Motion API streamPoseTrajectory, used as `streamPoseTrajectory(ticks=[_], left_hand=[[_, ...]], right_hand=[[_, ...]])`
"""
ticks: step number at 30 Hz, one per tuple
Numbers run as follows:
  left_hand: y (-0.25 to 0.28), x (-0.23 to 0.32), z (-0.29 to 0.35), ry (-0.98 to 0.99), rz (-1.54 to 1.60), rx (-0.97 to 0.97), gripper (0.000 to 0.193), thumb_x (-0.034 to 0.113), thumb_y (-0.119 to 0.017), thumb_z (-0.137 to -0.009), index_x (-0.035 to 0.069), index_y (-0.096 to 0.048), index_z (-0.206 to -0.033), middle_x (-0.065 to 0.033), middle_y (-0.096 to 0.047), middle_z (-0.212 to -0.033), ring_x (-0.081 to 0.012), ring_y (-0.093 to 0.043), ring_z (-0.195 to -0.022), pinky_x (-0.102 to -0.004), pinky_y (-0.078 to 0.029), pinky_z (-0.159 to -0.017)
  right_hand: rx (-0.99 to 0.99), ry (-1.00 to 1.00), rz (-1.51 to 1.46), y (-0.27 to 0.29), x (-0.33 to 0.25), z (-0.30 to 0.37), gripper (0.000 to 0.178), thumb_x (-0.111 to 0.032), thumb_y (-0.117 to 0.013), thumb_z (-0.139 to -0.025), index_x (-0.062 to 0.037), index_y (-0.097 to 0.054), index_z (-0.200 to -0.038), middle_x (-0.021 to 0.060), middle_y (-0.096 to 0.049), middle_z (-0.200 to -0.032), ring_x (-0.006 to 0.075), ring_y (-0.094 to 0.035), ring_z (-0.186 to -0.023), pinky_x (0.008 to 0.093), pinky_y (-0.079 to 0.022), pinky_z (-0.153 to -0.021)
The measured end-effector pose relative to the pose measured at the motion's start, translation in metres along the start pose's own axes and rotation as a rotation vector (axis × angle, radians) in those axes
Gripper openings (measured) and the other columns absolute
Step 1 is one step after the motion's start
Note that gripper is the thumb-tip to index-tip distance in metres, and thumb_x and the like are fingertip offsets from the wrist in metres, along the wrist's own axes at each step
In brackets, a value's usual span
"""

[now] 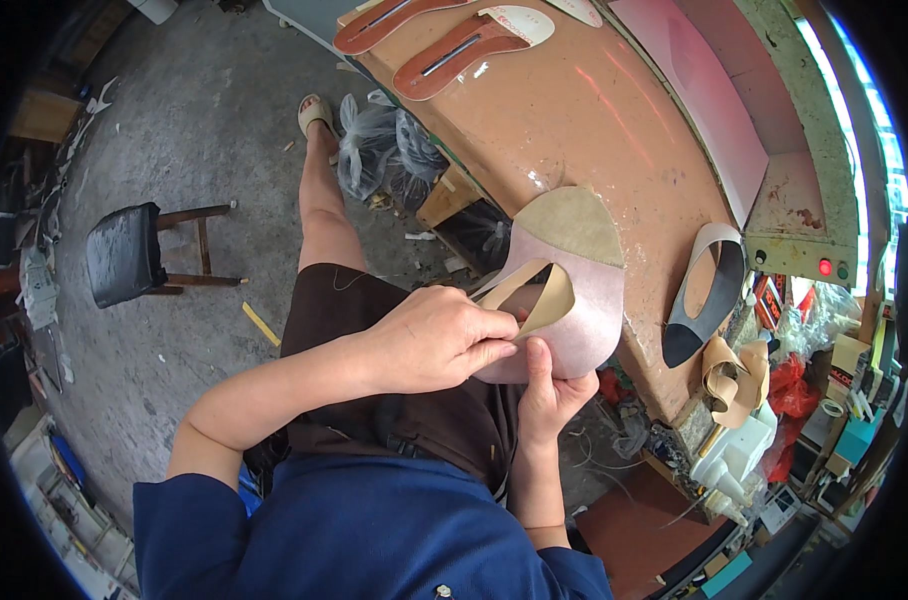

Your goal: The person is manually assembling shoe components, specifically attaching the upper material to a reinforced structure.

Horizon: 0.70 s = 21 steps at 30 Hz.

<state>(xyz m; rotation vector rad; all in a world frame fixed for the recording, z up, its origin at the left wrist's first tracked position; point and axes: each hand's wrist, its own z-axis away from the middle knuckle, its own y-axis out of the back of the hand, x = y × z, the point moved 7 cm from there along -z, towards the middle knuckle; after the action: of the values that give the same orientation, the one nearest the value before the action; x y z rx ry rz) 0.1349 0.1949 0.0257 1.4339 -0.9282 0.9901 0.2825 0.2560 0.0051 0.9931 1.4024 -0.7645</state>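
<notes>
A pinkish shoe upper (586, 270) with a tan toe patch is held between my hands, its toe resting on the edge of the brown workbench. My left hand (429, 338) pinches the beige strip along the upper's opening, fingers closed. Below it, my right hand (554, 392) grips the lower edge of the pink piece, thumb on top and the other fingers partly hidden under it. To the right on the bench lies a second upper (704, 290), grey with a black toe.
Reddish-brown insoles (464, 58) lie at the far end of the workbench (534, 130). A machine housing (809, 215) with a lit red button stands along its right side. Beige scraps (736, 380) and plastic bags clutter the near right. A black-seated chair (124, 255) stands at left.
</notes>
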Motion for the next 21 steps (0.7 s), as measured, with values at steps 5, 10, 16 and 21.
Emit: streamPoseTrajectory(ticks=[5, 10, 16, 21], left_hand=[[-0.001, 0.001, 0.002, 0.052, 0.017, 0.052, 0.021, 0.021, -0.062, -0.088, 0.003, -0.059, -0.080, -0.0187, -0.060, -0.064, -0.0389, -0.061, -0.064, -0.0467, -0.047, -0.057], [0.001, 0.001, -0.001, 0.036, 0.033, 0.052, 0.023, 0.023, -0.062, -0.089, 0.003, -0.057, -0.079, -0.0193, -0.060, -0.064, -0.0393, -0.061, -0.064, -0.0467, -0.046, -0.056], [-0.003, 0.001, -0.001, 0.021, 0.023, 0.001, 0.023, 0.024, -0.061, -0.089, 0.003, -0.058, -0.079, -0.0195, -0.060, -0.064, -0.0397, -0.060, -0.063, -0.0476, -0.045, -0.056], [-0.002, -0.004, 0.002, 0.064, -0.012, -0.008, 0.023, 0.024, -0.061, -0.089, 0.003, -0.058, -0.080, -0.0197, -0.060, -0.063, -0.0398, -0.061, -0.062, -0.0477, -0.046, -0.057]], right_hand=[[-0.074, 0.066, 0.083, -0.003, -0.002, 0.003, 0.020, -0.008, -0.065, -0.090, 0.0039, -0.064, -0.106, 0.0098, -0.069, -0.101, 0.0150, -0.064, -0.092, 0.0280, -0.049, -0.084], [-0.073, -0.095, -0.244, -0.002, 0.010, 0.008, 0.028, -0.015, -0.062, -0.093, 0.0004, -0.058, -0.117, 0.0080, -0.064, -0.112, 0.0150, -0.060, -0.102, 0.0296, -0.046, -0.090], [0.003, -0.130, -0.368, 0.002, 0.011, 0.005, 0.031, -0.015, -0.059, -0.095, -0.0009, -0.055, -0.121, 0.0082, -0.061, -0.119, 0.0163, -0.059, -0.106, 0.0312, -0.046, -0.092], [-0.101, -0.198, -0.363, 0.000, 0.009, -0.003, 0.029, -0.014, -0.061, -0.093, -0.0003, -0.057, -0.119, 0.0072, -0.063, -0.116, 0.0153, -0.059, -0.103, 0.0300, -0.046, -0.090]])
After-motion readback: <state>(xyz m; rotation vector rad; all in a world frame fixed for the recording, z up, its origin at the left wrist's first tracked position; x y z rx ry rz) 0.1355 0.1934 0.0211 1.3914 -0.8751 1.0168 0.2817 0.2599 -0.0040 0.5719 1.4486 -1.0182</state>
